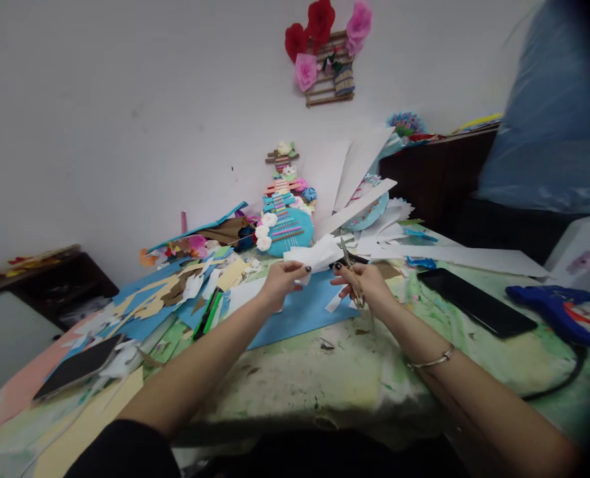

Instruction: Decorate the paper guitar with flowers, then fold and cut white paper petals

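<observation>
In the middle of the head view my left hand (286, 284) pinches a piece of white paper (319, 255) between thumb and fingers. Close by on the right, my right hand (367, 285) grips a pair of scissors (357, 292), with the blades pointing up and away from me. The blades are near the right end of the paper; whether they touch it I cannot tell. A sheet of blue paper (299, 322) lies on the table beneath both hands, with small white scraps (333, 303) on it by my right hand.
A black phone (477, 302) and a blue glue gun (557, 305) lie on the right. Paper scraps (175, 285), a green-and-black tool (208, 313) and a dark tablet-like slab (78, 365) are on the left. Behind stand a blue paper lute (291, 232) and white strips (362, 206) against the wall.
</observation>
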Available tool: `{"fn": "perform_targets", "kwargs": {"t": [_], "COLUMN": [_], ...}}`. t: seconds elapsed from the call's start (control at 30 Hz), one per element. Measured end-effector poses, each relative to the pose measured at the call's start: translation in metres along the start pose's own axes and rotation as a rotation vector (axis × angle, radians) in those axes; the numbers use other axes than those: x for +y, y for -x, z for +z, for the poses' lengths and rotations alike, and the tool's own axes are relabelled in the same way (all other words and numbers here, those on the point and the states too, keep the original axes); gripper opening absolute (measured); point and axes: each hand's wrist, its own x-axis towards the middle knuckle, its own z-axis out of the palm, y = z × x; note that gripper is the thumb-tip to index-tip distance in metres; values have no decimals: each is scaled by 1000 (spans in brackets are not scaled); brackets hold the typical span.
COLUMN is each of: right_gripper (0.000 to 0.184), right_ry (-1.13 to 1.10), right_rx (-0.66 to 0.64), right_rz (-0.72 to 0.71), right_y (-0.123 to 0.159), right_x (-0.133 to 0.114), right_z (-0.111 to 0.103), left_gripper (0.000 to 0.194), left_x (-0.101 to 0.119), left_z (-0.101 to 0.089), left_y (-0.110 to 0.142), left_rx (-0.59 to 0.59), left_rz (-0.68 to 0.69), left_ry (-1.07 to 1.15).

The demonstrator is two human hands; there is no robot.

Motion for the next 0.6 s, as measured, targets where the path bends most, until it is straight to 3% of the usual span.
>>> {"fn": "perform_targets", "kwargs": {"t": [0.13,0.27,0.33,0.5,0.53,0.6], "right_gripper": [37,27,26,28,28,27], "right_ry": [17,87,61,-44,-41,-1], "right_rx": [-30,-30,-46,-254,-310,-395], "right_rz": [8,-25,-44,-75,-76,-75], "right_y": [0,-2,0,13,16,21], "right_x": [5,10,9,-5,-7,-10], "right_z": [4,2,2,3,3,4], "left_gripper": [38,38,35,37,42,47], "left_x": [-13,-25,-25,-1,6,16], "left_z": [31,44,40,10,3,-7], "left_y": [39,50,48,37,34,30], "left_rx": [-68,-203,-194,241,233,27], "left_rz": [-110,-151,-83,419,449,378], "left_ry": [163,183,47,-397,-408,-337]}}
